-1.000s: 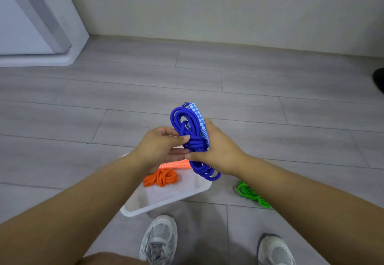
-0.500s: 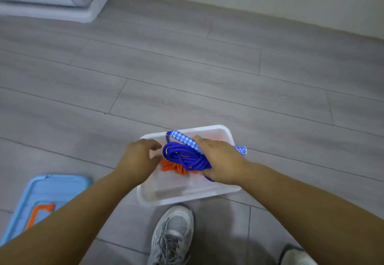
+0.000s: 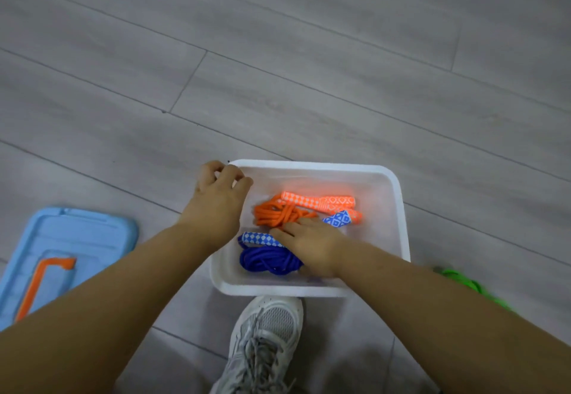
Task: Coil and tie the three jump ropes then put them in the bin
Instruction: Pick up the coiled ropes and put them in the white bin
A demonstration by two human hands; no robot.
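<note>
Nearly Done: Two Binned

Flat-fingered, a right hand settles the coiled blue jump rope beside the orange jump rope in the white plastic bin. The left hand curls at its rim, perhaps steadying; grip unclear. A green rope waits lower right.

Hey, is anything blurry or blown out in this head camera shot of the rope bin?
Head view: handles of the orange rope glow nearly blown out, tinting the bin wall pink; the shoe and green rope are soft with blur; forearms go dark toward the bottom edge.
</note>
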